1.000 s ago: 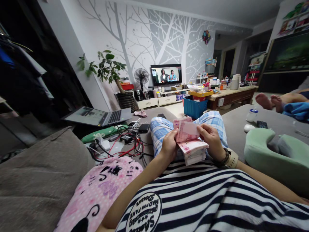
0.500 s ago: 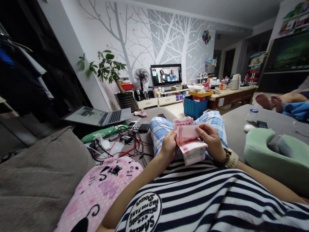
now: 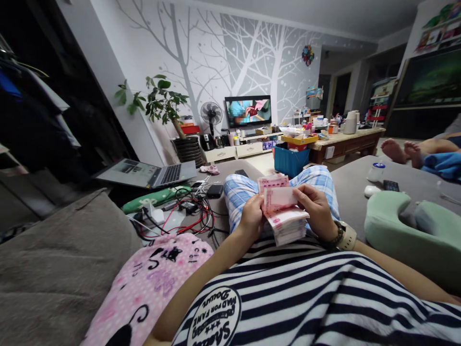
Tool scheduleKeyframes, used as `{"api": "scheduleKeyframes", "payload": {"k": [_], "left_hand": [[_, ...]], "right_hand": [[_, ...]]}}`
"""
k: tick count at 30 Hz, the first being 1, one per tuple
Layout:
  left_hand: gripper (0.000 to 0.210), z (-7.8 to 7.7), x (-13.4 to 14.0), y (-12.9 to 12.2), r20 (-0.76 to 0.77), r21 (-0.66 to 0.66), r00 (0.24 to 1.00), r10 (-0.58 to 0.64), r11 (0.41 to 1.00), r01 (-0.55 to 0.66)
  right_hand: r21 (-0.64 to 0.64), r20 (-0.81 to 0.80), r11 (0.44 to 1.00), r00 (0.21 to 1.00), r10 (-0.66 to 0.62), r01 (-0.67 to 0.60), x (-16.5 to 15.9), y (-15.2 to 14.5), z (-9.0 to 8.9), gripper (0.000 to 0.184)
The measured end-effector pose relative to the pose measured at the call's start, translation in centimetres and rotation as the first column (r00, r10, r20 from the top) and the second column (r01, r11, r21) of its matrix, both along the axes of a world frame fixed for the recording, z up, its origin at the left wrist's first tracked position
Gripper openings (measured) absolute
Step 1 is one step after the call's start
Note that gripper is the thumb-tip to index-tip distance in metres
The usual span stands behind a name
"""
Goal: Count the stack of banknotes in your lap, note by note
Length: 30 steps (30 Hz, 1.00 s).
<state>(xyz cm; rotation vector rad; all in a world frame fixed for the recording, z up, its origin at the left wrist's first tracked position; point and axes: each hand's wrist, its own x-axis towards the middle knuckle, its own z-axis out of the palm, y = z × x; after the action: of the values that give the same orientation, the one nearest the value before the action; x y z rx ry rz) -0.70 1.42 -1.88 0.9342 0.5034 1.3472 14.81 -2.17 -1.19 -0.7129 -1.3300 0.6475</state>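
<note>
A thick stack of red-and-white banknotes point(image 3: 288, 226) is bent over above my lap. My left hand point(image 3: 252, 214) grips the stack at its left side, fingers closed round it. Between the thumb and fingers of my right hand point(image 3: 317, 209) is the right edge of a raised banknote point(image 3: 281, 198), pale side towards me. Behind it the far end of the notes point(image 3: 272, 181) sticks up, with the figure 100 on it. My right wrist carries a beaded bracelet and a pale watch point(image 3: 347, 236).
Left of my legs lie tangled cables point(image 3: 196, 211), a power bank point(image 3: 215, 191) and a laptop point(image 3: 151, 175). On the right are a green neck pillow point(image 3: 387, 216), a white mouse point(image 3: 372, 191) and a jar point(image 3: 376, 172). Another person's bare feet point(image 3: 401, 150) rest beyond.
Both hands and the banknotes stay almost in place, with only slight shifts of the right hand and the raised note. The television picture has changed.
</note>
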Motion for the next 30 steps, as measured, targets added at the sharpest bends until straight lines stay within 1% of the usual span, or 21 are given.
{"api": "scheduleKeyframes", "payload": {"k": [8, 13, 20, 25, 27, 30], "left_hand": [[0.011, 0.0, 0.0, 0.0, 0.009, 0.005, 1.000, -0.009, 1.000, 0.009], [0.010, -0.1, 0.0, 0.0, -0.003, 0.024, 1.000, -0.008, 1.000, 0.008], [0.013, 0.2, -0.1, -0.3, -0.017, -0.026, 1.000, 0.010, 1.000, -0.011], [0.012, 0.2, 0.1, -0.2, 0.011, -0.053, 1.000, 0.014, 0.998, -0.013], [0.012, 0.2, 0.2, -0.2, 0.013, -0.057, 1.000, 0.006, 0.998, -0.005], [0.014, 0.2, 0.2, -0.3, 0.007, -0.057, 1.000, -0.006, 0.998, 0.006]], "right_hand": [[0.001, 0.012, 1.000, 1.000, -0.006, 0.006, 0.0, 0.0, 0.0, 0.043], [-0.006, 0.007, 1.000, 1.000, 0.018, -0.018, 0.0, -0.2, 0.1, 0.043], [-0.008, 0.005, 1.000, 1.000, 0.013, -0.013, 0.0, -0.5, 0.2, 0.047], [-0.018, 0.010, 0.996, 0.996, 0.093, -0.093, -0.1, -0.4, 0.2, 0.052], [-0.026, -0.006, 0.997, 0.998, 0.070, -0.070, 0.0, -0.2, 0.1, 0.052], [-0.044, -0.017, 0.999, 1.000, -0.006, 0.005, 0.1, 0.5, -0.1, 0.050]]}}
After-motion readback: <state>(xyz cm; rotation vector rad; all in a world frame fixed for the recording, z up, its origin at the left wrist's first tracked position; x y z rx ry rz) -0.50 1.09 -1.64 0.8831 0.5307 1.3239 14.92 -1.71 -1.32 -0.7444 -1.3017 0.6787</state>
